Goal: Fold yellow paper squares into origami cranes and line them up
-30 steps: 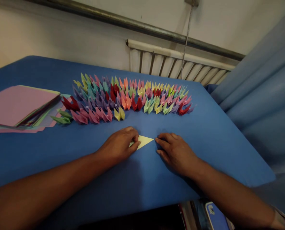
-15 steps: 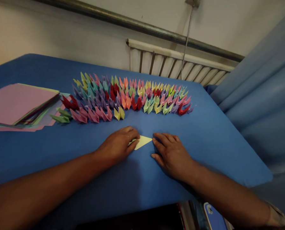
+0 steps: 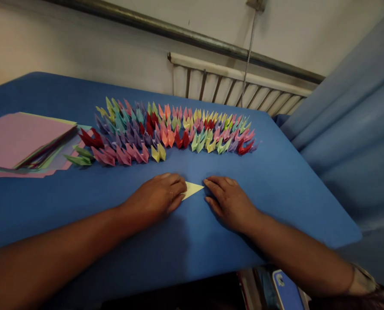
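A small folded piece of pale yellow origami paper [image 3: 192, 189] lies on the blue tabletop, its pointed end to the right. My left hand [image 3: 159, 196] covers the paper's left part, fingers curled together over it and thumb near its lower edge, so that part is hidden. Beside the right point rests my right hand [image 3: 232, 202], palm down, with thumb and forefinger apart. Its fingertips are at or just touching the tip; nothing shows in its grasp. Behind both hands stand rows of folded paper cranes [image 3: 168, 137] in many colours.
A stack of coloured paper sheets [image 3: 27, 140] lies on the left of the blue table [image 3: 295, 206]. A radiator [image 3: 224, 82] and a pipe [image 3: 179, 34] run along the wall. A blue curtain [image 3: 350, 125] hangs at the right. Items stand below the table's front edge.
My left fingers have closed further over the yellow paper and cover more of it. My right fingers have shifted slightly at its tip. The whole view has moved a little.
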The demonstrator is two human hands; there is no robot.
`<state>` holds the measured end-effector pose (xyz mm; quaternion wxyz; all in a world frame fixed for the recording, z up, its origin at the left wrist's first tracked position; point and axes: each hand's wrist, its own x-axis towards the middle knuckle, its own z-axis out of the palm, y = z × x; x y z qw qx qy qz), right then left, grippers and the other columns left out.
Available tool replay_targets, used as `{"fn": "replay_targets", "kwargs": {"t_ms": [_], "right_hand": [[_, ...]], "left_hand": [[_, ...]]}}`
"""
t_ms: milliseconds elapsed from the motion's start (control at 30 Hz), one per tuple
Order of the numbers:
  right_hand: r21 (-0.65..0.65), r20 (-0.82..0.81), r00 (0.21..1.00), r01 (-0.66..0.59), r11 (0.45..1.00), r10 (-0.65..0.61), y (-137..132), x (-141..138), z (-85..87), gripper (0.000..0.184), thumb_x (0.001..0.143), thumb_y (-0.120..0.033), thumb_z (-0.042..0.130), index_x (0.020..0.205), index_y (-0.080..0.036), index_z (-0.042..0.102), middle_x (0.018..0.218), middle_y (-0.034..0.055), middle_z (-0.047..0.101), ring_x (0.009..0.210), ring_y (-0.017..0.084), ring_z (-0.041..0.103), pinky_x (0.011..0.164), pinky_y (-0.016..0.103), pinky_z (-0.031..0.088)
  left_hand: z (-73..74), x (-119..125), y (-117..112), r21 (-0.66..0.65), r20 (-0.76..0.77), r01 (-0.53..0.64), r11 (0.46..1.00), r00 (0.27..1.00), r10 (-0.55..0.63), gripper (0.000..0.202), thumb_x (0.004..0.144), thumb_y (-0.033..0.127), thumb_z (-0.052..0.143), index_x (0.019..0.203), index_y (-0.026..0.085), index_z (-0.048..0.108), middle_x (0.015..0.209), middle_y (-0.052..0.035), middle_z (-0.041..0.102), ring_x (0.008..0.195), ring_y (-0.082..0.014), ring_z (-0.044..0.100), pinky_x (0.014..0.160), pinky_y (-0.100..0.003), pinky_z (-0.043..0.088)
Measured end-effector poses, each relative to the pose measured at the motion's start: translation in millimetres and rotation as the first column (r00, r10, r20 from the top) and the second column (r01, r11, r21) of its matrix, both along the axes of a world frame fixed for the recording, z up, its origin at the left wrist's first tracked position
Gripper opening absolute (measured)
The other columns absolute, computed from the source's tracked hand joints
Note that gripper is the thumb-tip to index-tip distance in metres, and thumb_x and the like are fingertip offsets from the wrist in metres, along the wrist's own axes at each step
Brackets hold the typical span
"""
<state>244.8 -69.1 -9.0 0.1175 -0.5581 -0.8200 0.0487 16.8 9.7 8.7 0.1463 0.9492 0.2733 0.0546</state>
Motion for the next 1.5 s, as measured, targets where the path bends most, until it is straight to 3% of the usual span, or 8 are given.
{"fn": "replay_targets", "kwargs": {"t_ms": [133, 400, 567, 733, 900, 1167, 1500], "right_hand": [[0.053, -0.055, 0.997, -0.059, 0.997, 0.062, 0.1, -0.5, -0.9, 0.037, 0.096, -0.027, 0.048, 0.131, -0.015, 0.055, 0.129, 0.0138, 0.058, 0.114, 0.027, 0.053, 0.094, 0.045, 0.045], [0.12, -0.089, 0.977, -0.181, 0.976, 0.192, 16.1, -24.6, -4.2, 0.029, 0.096, -0.024, 0.048, 0.12, -0.014, 0.06, 0.119, 0.0125, 0.063, 0.106, 0.025, 0.054, 0.089, 0.042, 0.047], [0.075, -0.12, 0.963, -0.232, 0.97, 0.239, 40.2, -41.6, -3.3, 0.022, 0.093, -0.025, 0.053, 0.109, -0.013, 0.063, 0.108, 0.0121, 0.064, 0.099, 0.024, 0.055, 0.087, 0.04, 0.049], [0.138, -0.138, 0.951, -0.258, 0.956, 0.277, 40.5, -39.2, -10.4, 0.018, 0.095, -0.027, 0.053, 0.102, -0.014, 0.064, 0.105, 0.0116, 0.066, 0.094, 0.023, 0.058, 0.084, 0.039, 0.05], [0.184, -0.126, 0.953, -0.251, 0.95, 0.276, 38.0, -35.8, -13.6, 0.016, 0.095, -0.017, 0.05, 0.096, -0.013, 0.065, 0.1, 0.0113, 0.067, 0.091, 0.021, 0.06, 0.084, 0.036, 0.051], [0.189, -0.148, 0.952, -0.241, 0.952, 0.27, 36.0, -36.7, -9.6, 0.015, 0.094, -0.016, 0.048, 0.095, -0.013, 0.063, 0.1, 0.0126, 0.066, 0.09, 0.022, 0.059, 0.083, 0.037, 0.052], [0.132, 0.018, 0.951, -0.307, 0.942, 0.308, 29.1, -36.5, -6.9, 0.031, 0.099, -0.024, 0.043, 0.122, -0.014, 0.061, 0.113, 0.0116, 0.066, 0.098, 0.024, 0.06, 0.085, 0.038, 0.051]], "left_hand": [[-2.7, -6.5, 0.9, 0.044, 0.032, 0.039, 0.998, 0.999, -0.04, 0.031, 0.091, 0.042, 0.056, 0.109, 0.019, 0.064, 0.112, -0.0081, 0.062, 0.101, -0.025, 0.056, 0.089, -0.038, 0.043], [-8.8, -8.6, 7.0, 0.213, 0.018, 0.063, 0.975, 0.997, -0.069, 0.027, 0.097, 0.035, 0.048, 0.105, 0.017, 0.067, 0.106, -0.0086, 0.064, 0.095, -0.0238, 0.057, 0.085, -0.039, 0.044], [-4.4, -14.7, 10.4, 0.097, 0.072, 0.012, 0.995, 0.997, -0.019, 0.026, 0.096, 0.035, 0.05, 0.106, 0.018, 0.066, 0.103, -0.0073, 0.065, 0.096, -0.0217, 0.058, 0.088, -0.036, 0.045], [-5.4, -23.8, 15.8, -0.023, 0.111, 0.025, 0.999, 0.994, -0.022, 0.021, 0.091, 0.031, 0.058, 0.104, 0.017, 0.064, 0.105, -0.0073, 0.066, 0.097, -0.0219, 0.06, 0.087, -0.035, 0.047], [-10.5, -23.8, 20.3, -0.051, 0.178, 0.035, 0.998, 0.984, -0.026, 0.017, 0.093, 0.025, 0.054, 0.102, 0.018, 0.066, 0.104, -0.006, 0.068, 0.097, -0.0203, 0.062, 0.089, -0.033, 0.046], [-13.2, -20.6, 19.6, -0.066, 0.232, -0.017, 0.998, 0.972, 0.032, 0.017, 0.094, 0.024, 0.05, 0.092, 0.016, 0.065, 0.101, -0.0064, 0.066, 0.094, -0.0185, 0.061, 0.087, -0.032, 0.045], [-12.8, -18.7, 17.7, -0.041, 0.165, -0.159, 0.986, 0.973, 0.164, 0.017, 0.092, 0.026, 0.049, 0.088, 0.016, 0.061, 0.088, -0.0052, 0.061, 0.085, -0.0194, 0.056, 0.079, -0.033, 0.044]]}}
